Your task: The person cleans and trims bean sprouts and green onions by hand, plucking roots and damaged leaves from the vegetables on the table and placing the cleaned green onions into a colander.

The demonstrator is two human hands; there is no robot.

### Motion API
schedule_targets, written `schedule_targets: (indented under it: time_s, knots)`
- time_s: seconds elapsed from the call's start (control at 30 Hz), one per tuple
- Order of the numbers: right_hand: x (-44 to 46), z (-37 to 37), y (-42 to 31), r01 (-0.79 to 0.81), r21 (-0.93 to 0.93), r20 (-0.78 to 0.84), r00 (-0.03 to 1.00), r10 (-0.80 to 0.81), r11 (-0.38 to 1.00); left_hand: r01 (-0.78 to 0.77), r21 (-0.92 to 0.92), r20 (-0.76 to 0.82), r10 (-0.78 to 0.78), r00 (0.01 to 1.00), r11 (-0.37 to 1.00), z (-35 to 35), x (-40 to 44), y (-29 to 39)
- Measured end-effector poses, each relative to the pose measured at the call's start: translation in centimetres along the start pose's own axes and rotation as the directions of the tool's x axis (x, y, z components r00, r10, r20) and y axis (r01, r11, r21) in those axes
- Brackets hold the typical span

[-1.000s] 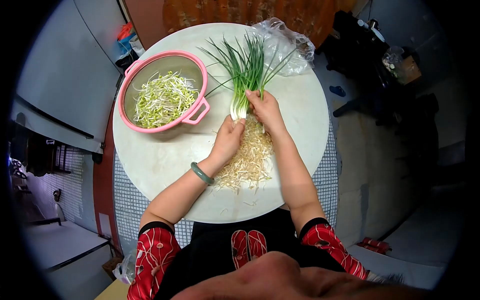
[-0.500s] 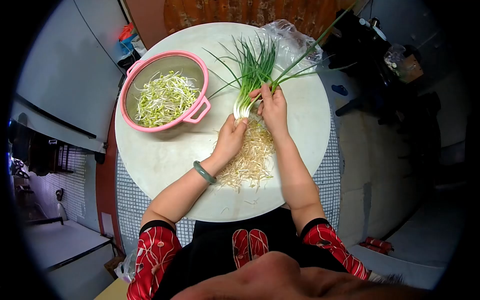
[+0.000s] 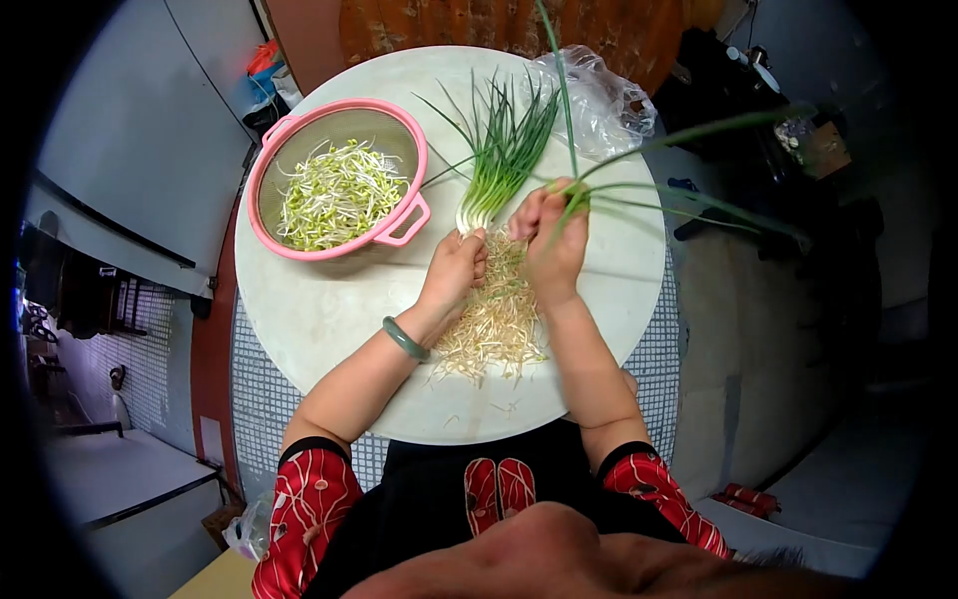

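While the left hand (image 3: 454, 270) closes on its white ends: the scallion bunch (image 3: 502, 160) lies on the round counter (image 3: 329, 319), just past the middle toward 12 o'clock, its green leaves fanned between 11 and 1.
Left grip: fingers curled shut, thumb over the bases of the bunch, which are partly hidden there.
Right grip: the right hand (image 3: 556, 240) is raised toward 3 o'clock from the bunch, fingers folded tight around a few loose scallion stalks (image 3: 576, 192); their leaves splay toward 12, 2 and 3 o'clock, the outer ones blurred.
Bean-sprout tails: a heap of thin, pale strands (image 3: 494, 334) spreads at 5 o'clock on the counter, between the two forearms, with a few stray bits nearer 6.
Colander: a pink-rimmed mesh colander (image 3: 329, 255) stands at 10 o'clock, one handle pointing to about 4 o'clock, toward the left hand.
Mung bean sprouts: white stems with yellow-green heads (image 3: 339, 195) are piled inside the colander.
Plastic bag: a crumpled clear bag (image 3: 596, 105) rests at 1 o'clock by the edge, near the leaf tips.
Bangle: a grey-green ring (image 3: 404, 339) circles the left wrist.
Sleeves: red patterned cloth (image 3: 311, 509) with black cuffs, at 7 and 5 o'clock.
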State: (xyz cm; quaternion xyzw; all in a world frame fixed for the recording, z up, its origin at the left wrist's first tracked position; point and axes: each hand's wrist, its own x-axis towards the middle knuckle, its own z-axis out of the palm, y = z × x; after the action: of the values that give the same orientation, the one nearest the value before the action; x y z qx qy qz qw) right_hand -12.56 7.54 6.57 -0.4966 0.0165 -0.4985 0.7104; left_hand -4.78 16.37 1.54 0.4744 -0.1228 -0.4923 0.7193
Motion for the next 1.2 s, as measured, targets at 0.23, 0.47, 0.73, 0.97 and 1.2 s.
schedule_targets:
  time_s: [0.23,0.47,0.73,0.97,1.2]
  knots:
    - [2.8,-6.6,2.3,-0.661,0.246,-0.158,0.694,0.702,0.709,-0.135,0.059,0.023,0.134,0.991,0.989,1.5,-1.0,-0.1]
    - [2.6,-5.0,2.3,-0.703,-0.292,-0.212,0.709,0.673,0.649,-0.297,0.304,0.057,0.294,0.954,0.905,1.7,-1.4,-0.7]
    - [2.9,-5.7,1.5,-0.651,-0.397,-0.277,0.757,0.592,0.647,-0.41,0.397,0.116,0.398,0.91,0.821,1.2,-1.0,-1.4]
    - [2.7,-6.0,1.3,-0.599,-0.409,-0.286,0.8,0.527,0.688,-0.421,0.416,0.105,0.417,0.903,0.806,1.1,-0.9,-1.2]
    - [2.3,-5.0,1.4,-0.462,-0.478,-0.258,0.887,0.383,0.747,-0.452,0.41,0.074,0.465,0.882,0.793,0.9,-0.4,-1.3]
